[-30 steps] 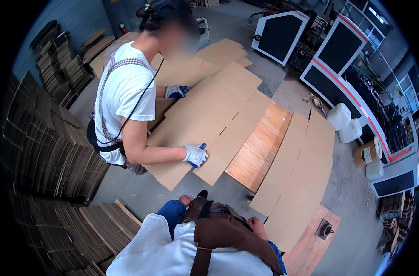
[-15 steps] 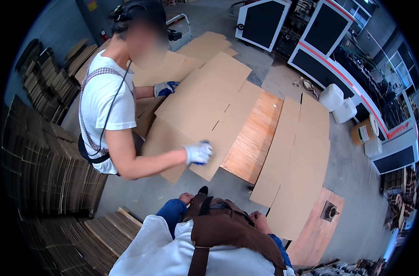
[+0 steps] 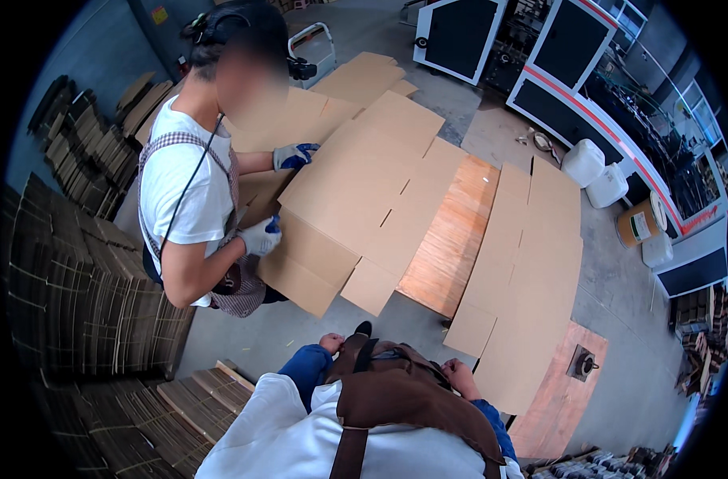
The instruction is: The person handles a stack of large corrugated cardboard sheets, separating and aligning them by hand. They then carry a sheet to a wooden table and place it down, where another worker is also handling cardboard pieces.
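My left hand (image 3: 331, 343), fingers curled and nothing visible in it, hangs by the left side of my brown apron (image 3: 416, 403). On the other side my right hand (image 3: 458, 375) is also curled, close to the near edge of a flat brown cardboard sheet (image 3: 511, 295); no held thing shows. A large slotted cardboard sheet (image 3: 364, 172) lies farther left. Beside it stands a co-worker (image 3: 192, 168), whose white-and-blue gloved hands (image 3: 260, 236) are at that sheet's left side, over a lower cardboard flap (image 3: 312, 259).
Bare plywood (image 3: 448, 239) shows between the sheets. A metal fitting (image 3: 583, 364) sits on a pinkish board (image 3: 551, 399). Tied cardboard stacks (image 3: 84, 287) line the left. White jugs (image 3: 583, 163), a brown drum (image 3: 642, 221) and a machine (image 3: 571, 100) stand at the far right.
The co-worker's nearer gloved hand has drawn back leftward off the large sheet to its left edge. The whole view has shifted slightly. My hands stay at my apron.
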The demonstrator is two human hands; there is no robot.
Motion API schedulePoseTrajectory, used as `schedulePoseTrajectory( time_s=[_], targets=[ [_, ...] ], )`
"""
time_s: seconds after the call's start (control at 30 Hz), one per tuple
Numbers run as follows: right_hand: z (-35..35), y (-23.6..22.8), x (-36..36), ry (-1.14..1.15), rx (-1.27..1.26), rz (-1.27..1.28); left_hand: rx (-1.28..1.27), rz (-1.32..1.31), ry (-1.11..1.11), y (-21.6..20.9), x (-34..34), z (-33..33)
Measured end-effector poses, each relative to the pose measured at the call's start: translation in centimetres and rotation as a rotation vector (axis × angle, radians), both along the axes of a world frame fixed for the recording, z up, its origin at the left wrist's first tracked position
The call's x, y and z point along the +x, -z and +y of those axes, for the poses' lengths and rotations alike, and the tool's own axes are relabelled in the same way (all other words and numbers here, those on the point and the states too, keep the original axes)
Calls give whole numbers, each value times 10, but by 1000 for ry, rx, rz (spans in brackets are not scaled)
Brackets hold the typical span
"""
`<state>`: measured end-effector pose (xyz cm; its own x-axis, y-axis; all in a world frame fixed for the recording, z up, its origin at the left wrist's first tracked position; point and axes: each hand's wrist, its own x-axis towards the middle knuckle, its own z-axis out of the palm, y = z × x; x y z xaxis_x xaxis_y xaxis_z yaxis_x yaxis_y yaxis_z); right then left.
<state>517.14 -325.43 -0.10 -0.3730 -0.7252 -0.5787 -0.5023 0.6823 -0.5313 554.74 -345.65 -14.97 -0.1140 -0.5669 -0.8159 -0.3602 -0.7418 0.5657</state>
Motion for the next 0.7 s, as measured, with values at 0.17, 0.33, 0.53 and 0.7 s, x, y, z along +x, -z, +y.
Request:
schedulePoseTrajectory(
  time_s=[0.17,0.33,0.53,0.7],
  targets=[
    [-7,3,6,-23,-71,-9,-19,-21,50,7,14,-3],
    [-3,4,1,-12,-57,-1,16,-5,-10,1,0,0],
    [-7,-1,3,-22,-46,5,24,-25,-8,-4,2,-3],
    [-15,-10,8,-25,-54,22,24,-25,-2,-3,3,-4]
  ],
)
